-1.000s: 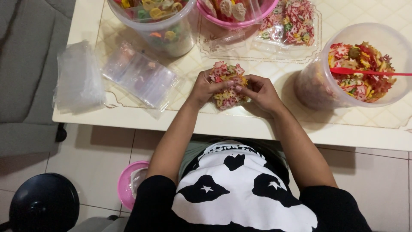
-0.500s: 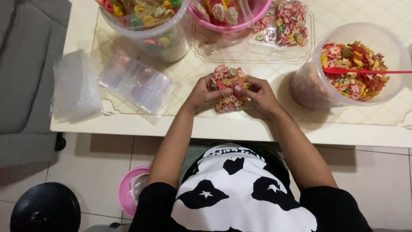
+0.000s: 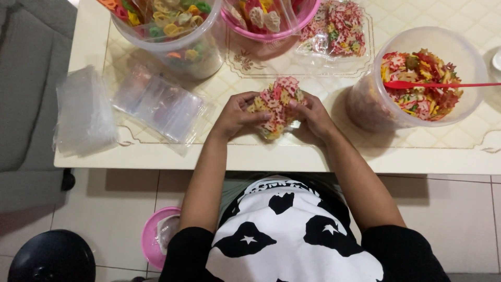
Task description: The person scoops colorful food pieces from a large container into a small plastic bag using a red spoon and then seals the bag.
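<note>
small clear bag of mixed-colour shaped crackers (image 3: 275,107), bulging full | held just above cream table (image 3: 334,156) | left hand (image 3: 237,116) and right hand (image 3: 315,116) clasp its sides

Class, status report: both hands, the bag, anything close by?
Left hand and right hand grip the filled snack bag. Held over table. Nothing between them.

Pastel snack colours on a cream desk

The small clear plastic packet of star-shaped crackers (image 3: 275,107) at frame centre mixes pink, yellow and pale orange. The round clear plastic tub (image 3: 417,83) at right holds red, green and yellow pieces under a red plastic spoon (image 3: 438,84). The pink plastic bowl (image 3: 269,21) sits at top centre. The cream desk (image 3: 365,151) bears a brown scroll pattern, and the black shirt (image 3: 292,235) at the bottom shows a white print.
</note>
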